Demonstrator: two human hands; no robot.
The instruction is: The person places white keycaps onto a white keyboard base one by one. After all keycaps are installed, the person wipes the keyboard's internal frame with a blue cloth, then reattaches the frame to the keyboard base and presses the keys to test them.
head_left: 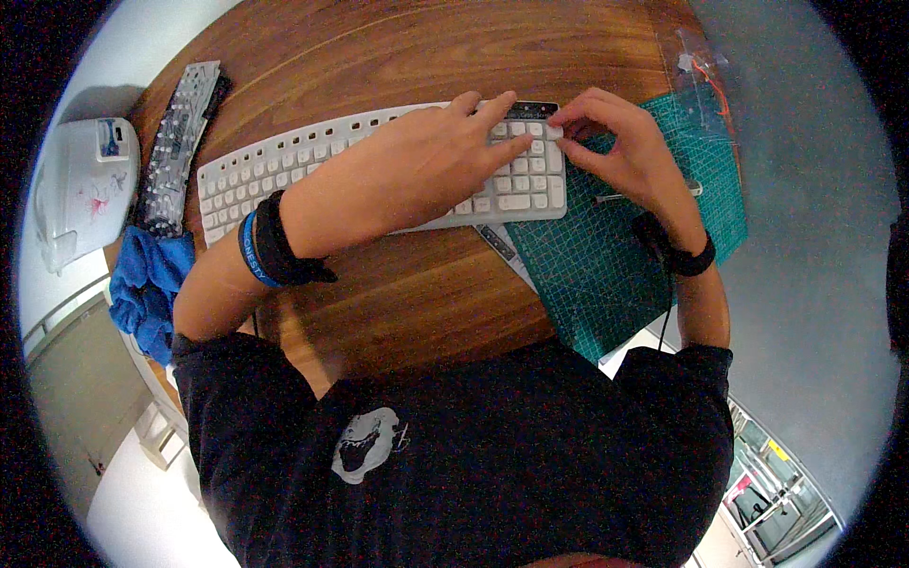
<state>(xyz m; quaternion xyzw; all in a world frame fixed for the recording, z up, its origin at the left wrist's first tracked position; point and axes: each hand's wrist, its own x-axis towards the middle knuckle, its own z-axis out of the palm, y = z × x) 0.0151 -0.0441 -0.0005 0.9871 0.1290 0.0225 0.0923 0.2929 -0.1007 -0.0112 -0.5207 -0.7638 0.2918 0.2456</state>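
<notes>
A long white keyboard [270, 182] lies on the wooden table, with rows of white keys and a number pad at its right end. My left hand [407, 161] rests palm down across its middle, fingers stretched toward the far edge and thumb on the number pad. At the far right corner, the thumb and forefinger of my right hand [615, 142] close on the keyboard's edge by the corner key. A dark strip [533, 110] shows along the top of the number pad. The keys beneath my left hand are hidden.
A green cutting mat [606, 275] lies under the right side, with a slim tool [696, 188] on it. Beyond is a clear plastic bag [696, 62] with orange wire. At left are a grey keyboard part [180, 142], blue cloth [151, 284] and a translucent box [80, 189].
</notes>
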